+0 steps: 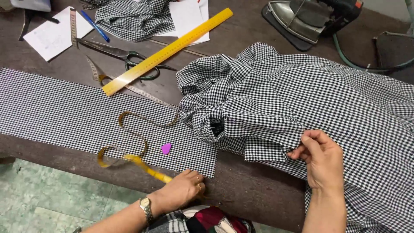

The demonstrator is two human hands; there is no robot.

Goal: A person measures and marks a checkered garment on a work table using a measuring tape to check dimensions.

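The right hand's (pixel 321 159) fingers are pinching a fold of the checked garment (pixel 310 99), which is lying bunched on the brown table (pixel 254 190). The left hand's (pixel 183 189) fingers are curling together at the table's edge, seemingly pressing the yellow tape measure (pixel 148 169) beside the flat checked strip (pixel 64 112). A pink chalk (pixel 166 148) is resting on the strip; white paper sheets (pixel 49 36) are lying at the far left.

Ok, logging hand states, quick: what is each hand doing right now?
Left hand: resting at the corner of the flat black-and-white checked fabric strip, holding nothing visible.
Right hand: pinching the bunched black-and-white checked garment.
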